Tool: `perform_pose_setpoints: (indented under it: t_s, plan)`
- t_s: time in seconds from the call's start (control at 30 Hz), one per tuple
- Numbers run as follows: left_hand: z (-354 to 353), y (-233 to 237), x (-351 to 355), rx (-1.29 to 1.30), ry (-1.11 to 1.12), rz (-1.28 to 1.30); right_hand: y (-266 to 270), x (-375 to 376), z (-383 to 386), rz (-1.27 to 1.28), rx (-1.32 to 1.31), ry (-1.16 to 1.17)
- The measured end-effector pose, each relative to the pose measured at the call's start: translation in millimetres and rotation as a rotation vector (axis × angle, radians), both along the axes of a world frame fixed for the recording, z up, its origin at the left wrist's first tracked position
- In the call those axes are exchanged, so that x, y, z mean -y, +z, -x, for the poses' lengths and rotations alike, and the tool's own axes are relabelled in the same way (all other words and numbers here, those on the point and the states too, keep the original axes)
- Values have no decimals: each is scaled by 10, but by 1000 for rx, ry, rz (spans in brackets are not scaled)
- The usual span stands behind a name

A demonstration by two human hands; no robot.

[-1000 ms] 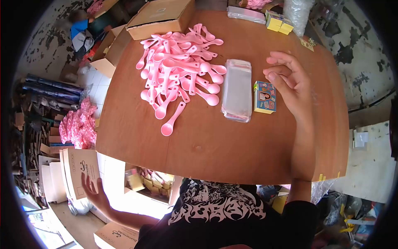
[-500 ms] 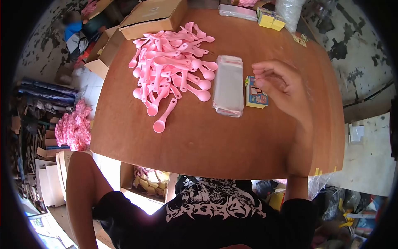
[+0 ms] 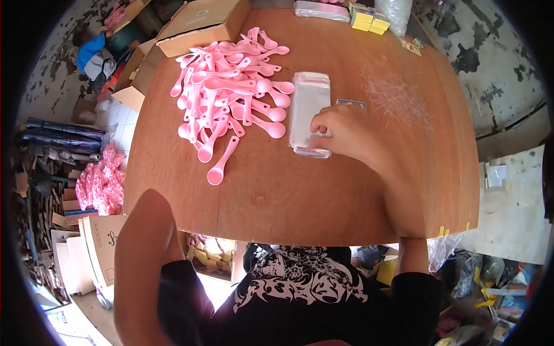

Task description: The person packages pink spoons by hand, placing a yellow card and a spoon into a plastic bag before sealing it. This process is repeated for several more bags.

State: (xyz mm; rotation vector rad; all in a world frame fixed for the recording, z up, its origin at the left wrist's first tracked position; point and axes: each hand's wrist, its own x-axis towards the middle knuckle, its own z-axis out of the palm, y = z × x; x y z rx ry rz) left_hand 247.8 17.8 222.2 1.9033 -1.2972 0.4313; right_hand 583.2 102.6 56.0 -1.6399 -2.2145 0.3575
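Observation:
My right hand [image 3: 341,132] is over the right side of a stack of clear plastic bags [image 3: 310,99]. Its thumb and forefinger are apart with nothing visible between them; whether a fingertip touches the top bag is unclear. Under the hand, a small blue and yellow box [image 3: 352,104] is mostly hidden, only its far end showing. Left of the bags lies a large heap of pink plastic spoons [image 3: 231,86], with one spoon [image 3: 216,175] at its near edge. My left arm is bent at the lower left, and the left hand is out of view.
A cardboard box [image 3: 202,26] stands at the table's far left. Yellow boxes [image 3: 369,20], a flat plastic packet [image 3: 321,10] and a clear plastic bag [image 3: 395,17] lie at the far edge. Thin clear strips [image 3: 398,99] are scattered at right. Another person is at the upper left.
My right hand has moved left, from beside the small box to over the bags, uncovering the scattered strips. My left forearm has shifted to the right and up. The view has shifted slightly.

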Motion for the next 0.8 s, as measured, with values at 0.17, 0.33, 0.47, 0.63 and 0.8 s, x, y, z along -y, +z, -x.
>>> perform_pose_setpoints:
  t_s: [0.17, 0.33, 0.47, 0.63, 0.8]
  plan:
    - [-452, -4, -939, -285, -220, -93, -242, -83, 27, 80, 204, -27]
    - [-901, -307, -1692, -399, 13, 135, -350, -127, -28, 83, 160, -22]
    - [-983, -686, -1877, -412, 559, 358, -296, -120, -76, -32, 105, 33]
    - [-1300, -1154, -2172, -628, 1092, 90, -193, -133, -168, -30, -34, 69]
    - [-1415, -1586, -2167, -453, 1142, -101, -129, -146, -250, -35, -119, 84]
